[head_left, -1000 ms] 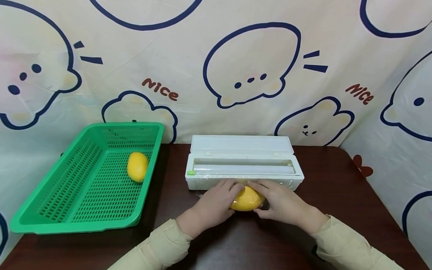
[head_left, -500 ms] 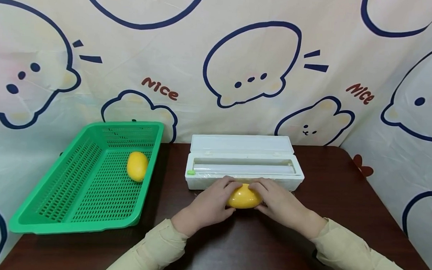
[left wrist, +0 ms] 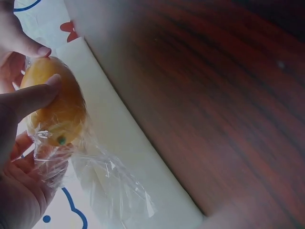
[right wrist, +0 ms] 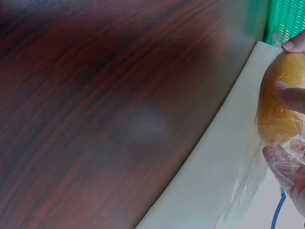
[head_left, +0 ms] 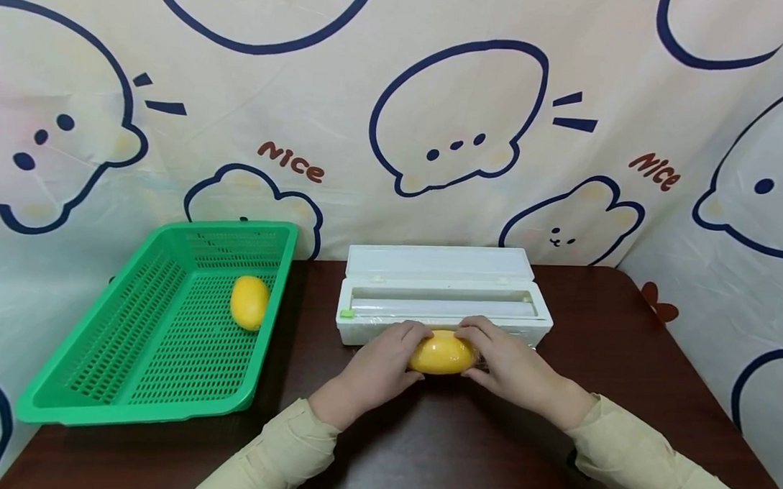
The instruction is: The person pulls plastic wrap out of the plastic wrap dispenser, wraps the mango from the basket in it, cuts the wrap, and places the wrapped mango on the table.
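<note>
A smooth yellow mango lies between both hands in front of the white cling film box. My left hand grips one end and my right hand the other, thumbs on the near side. In the left wrist view, clear cling film covers the mango, with a green spot at its end, and trails loosely beside the box. Crumpled film also lies against the fingers in the right wrist view, around the mango. The hands partly hide the film in the head view.
The cling film box stands with its lid raised and a roll inside. At left, a green basket holds a second mango. Dark wooden table; a patterned cloth hangs behind.
Both hands have moved slightly away from the body with the mango, closer to the box front. The mango has turned a little and sits more level. Box and basket stay put.
</note>
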{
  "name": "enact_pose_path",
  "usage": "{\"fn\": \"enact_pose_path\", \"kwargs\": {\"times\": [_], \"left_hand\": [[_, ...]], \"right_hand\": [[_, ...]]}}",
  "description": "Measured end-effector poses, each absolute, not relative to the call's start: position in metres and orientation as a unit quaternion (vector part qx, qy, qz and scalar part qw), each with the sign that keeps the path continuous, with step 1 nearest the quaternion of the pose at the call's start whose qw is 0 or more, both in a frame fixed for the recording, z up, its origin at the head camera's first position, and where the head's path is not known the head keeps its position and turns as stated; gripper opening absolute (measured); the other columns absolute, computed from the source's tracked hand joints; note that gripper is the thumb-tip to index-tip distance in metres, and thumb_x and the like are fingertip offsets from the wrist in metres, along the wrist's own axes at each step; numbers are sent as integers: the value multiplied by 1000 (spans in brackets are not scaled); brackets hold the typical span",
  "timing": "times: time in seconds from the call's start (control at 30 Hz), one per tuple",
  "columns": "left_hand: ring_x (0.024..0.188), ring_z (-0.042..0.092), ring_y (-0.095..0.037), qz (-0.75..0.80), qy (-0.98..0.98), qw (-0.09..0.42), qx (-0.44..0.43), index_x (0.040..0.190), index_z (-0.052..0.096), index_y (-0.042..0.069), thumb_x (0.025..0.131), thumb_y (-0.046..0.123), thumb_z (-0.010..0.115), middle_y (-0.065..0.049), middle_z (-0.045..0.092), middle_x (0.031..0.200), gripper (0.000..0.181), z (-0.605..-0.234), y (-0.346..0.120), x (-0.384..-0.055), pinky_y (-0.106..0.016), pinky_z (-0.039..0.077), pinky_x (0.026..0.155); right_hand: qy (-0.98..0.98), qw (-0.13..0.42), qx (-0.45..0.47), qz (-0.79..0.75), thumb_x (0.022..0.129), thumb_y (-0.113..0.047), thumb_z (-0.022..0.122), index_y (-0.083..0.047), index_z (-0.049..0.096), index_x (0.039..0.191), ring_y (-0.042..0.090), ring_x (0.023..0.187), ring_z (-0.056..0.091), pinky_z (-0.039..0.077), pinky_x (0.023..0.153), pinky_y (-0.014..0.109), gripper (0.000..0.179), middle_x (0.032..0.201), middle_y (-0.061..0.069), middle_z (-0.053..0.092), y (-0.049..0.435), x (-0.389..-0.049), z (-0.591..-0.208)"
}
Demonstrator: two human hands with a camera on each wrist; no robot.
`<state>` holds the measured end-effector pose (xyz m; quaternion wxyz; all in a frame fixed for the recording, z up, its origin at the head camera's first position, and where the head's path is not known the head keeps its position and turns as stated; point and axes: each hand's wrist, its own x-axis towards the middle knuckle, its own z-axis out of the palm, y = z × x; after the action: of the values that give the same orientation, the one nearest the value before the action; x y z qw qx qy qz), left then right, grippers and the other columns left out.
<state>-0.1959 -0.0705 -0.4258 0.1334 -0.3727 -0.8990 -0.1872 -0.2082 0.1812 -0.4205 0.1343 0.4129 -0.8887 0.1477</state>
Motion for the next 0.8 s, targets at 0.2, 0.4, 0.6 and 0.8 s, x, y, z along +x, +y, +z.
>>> {"fn": "enact_pose_path", "kwargs": {"times": [0.2, 0.4, 0.6, 0.8], "left_hand": [[105, 62, -23, -203, -898, 139, -365, 129, 60, 3, 77, 15, 92, -9, 62, 119, 62, -426, -74, -199, -36, 53, 93], [101, 64, -24, -227, -902, 131, -343, 125, 61, 2, 79, 18, 91, -9, 66, 113, 58, -424, -76, -201, -37, 54, 90], [104, 64, -25, -222, -906, 128, -336, 122, 65, 2, 79, 19, 92, -11, 68, 113, 54, -422, -76, -202, -38, 54, 90], [103, 66, -27, -244, -908, 97, -327, 121, 67, -1, 79, 17, 91, -13, 69, 114, 52, -419, -76, -205, -38, 55, 89]], "right_hand": [[-892, 114, 410, 155, 81, -15, 89, -3, 60, 130, 15, 100, 62, 56, 82, 32, 58, 121, 6, 62, 182, -210, -416], [-896, 107, 402, 156, 83, -17, 87, -2, 60, 131, 18, 104, 64, 56, 86, 36, 57, 120, 8, 65, 183, -212, -414], [-893, 119, 402, 161, 81, -19, 89, -4, 60, 128, 18, 101, 65, 57, 83, 35, 57, 116, 8, 67, 184, -213, -416], [-895, 116, 400, 161, 81, -21, 90, -5, 65, 127, 22, 106, 64, 56, 87, 39, 55, 115, 7, 67, 184, -215, -415]]}}
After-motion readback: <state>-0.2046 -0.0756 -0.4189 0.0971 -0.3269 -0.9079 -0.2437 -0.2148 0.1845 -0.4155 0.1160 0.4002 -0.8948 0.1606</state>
